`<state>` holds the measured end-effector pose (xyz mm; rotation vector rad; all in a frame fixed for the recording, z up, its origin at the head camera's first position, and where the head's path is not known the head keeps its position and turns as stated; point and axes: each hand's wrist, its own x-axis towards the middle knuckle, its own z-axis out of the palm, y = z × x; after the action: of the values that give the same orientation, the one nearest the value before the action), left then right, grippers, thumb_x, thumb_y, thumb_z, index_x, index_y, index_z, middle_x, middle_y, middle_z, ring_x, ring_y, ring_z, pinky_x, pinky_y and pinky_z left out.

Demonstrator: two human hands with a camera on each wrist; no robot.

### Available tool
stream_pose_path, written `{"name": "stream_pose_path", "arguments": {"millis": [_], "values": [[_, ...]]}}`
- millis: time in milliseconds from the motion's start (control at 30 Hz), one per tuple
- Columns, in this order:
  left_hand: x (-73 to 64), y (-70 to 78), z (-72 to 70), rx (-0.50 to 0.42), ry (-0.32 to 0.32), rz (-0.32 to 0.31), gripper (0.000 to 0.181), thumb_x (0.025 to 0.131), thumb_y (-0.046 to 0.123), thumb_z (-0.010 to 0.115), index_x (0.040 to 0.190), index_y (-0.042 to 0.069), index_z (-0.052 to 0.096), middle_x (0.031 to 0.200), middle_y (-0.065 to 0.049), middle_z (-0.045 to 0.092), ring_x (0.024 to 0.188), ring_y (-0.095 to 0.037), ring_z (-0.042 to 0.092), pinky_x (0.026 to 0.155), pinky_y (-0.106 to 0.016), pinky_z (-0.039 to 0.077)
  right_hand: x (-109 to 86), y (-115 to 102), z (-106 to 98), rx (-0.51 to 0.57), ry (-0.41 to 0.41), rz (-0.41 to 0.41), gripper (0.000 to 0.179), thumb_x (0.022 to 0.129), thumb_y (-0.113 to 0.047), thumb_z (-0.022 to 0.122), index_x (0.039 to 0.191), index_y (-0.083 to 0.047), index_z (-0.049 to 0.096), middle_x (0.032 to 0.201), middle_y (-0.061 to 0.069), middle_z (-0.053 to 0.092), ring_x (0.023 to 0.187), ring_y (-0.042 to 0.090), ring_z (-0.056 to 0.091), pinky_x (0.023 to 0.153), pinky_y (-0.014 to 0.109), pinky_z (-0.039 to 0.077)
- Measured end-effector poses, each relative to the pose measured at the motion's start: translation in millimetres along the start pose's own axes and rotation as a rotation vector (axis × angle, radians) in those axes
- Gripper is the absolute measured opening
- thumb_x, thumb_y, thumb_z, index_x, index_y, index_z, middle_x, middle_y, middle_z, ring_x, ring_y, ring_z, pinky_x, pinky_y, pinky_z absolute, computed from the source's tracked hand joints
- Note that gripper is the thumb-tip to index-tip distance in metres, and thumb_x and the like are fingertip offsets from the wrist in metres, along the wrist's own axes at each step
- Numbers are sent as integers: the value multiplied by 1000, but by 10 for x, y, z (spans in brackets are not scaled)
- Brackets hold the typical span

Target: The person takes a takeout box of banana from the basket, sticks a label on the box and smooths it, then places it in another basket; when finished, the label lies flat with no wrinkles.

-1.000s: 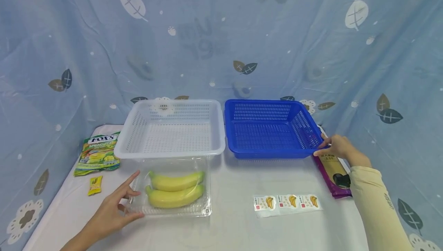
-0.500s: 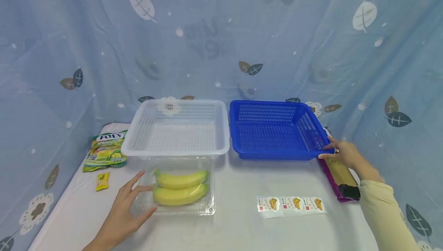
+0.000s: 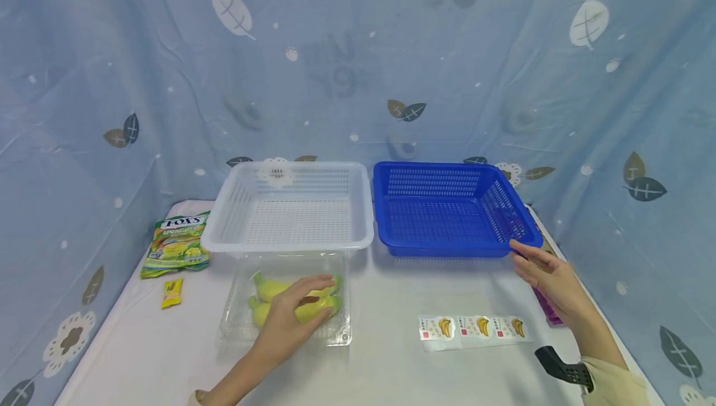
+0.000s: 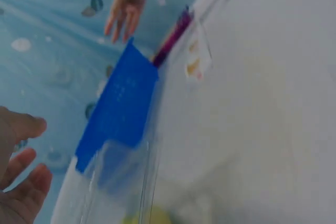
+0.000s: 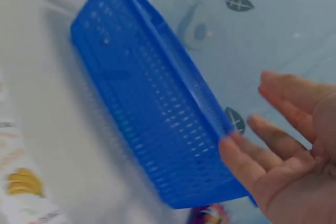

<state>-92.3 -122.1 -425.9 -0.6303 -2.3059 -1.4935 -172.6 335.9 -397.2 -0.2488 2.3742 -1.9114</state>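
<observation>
- Now, the left hand [image 3: 286, 322] spans the middle of the clear container [image 3: 230, 322]; half a second earlier it stood at the container's left side.
- Meanwhile, the right hand [image 3: 555, 281] has straightened its fingers, formerly bent about the front right corner of the blue basket [image 3: 447, 249]; contact with the rim cannot be told.
- Interpretation: the work appears to be shifting from basket to container.
- State of the hands: left, thumb and fingers parted in a wide curve, holding nothing, apparently above the container; right, fingers extended, likewise holding nothing.
- Position: the container rests on the tabletop [image 3: 388, 297], just in front of the white basket [image 3: 288, 247], with two bananas [image 3: 272, 290] inside.
- Orientation: the container's long axis runs left to right, roughly parallel to the white basket's front rim. The bananas lie side by side along it, ends curving towards the baskets; which end is the stem is unclear.
</observation>
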Motion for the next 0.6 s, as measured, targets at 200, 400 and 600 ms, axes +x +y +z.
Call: {"name": "stream_pose_path", "arguments": {"millis": [200,400,600], "values": [[161,157,442,-180,-61,-129,40,79,-2,76,115,11,66,117,-2,66,102,-22,63,82,-35,55,-199,193,131,383,-123,-15,33,101,0,42,126,-8,61,125,-13,61,111,6,60,88,22,49],[187,198,912,-265,-155,-204,32,79,2,77,110,8,68,112,-4,67,100,-18,63,80,-27,54,-378,418,349,382,-118,60,32,101,0,43,126,-7,60,121,-11,64,110,10,62,90,23,49],[223,130,1284,-277,-203,-285,31,74,-4,78,103,4,69,106,-4,69,93,-20,66,75,-20,53,-486,556,539,272,-107,140,30,100,-3,47,129,-3,57,123,-10,64,110,6,61,84,20,50]]}}
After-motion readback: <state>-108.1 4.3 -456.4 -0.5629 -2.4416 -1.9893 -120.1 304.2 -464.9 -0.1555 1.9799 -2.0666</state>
